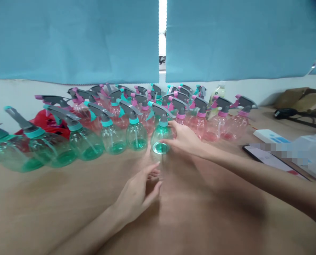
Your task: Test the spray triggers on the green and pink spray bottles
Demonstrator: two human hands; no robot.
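Left grip [135, 191] | parted | right grip [187, 139] | clasping green spray bottle [158, 137]

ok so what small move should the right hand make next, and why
Perhaps ease the right hand off the round, clear green plastic spray bottle with a turquoise collar: it appears upright, in line with the similar green bottles to its left, and the left hand is apart from it.
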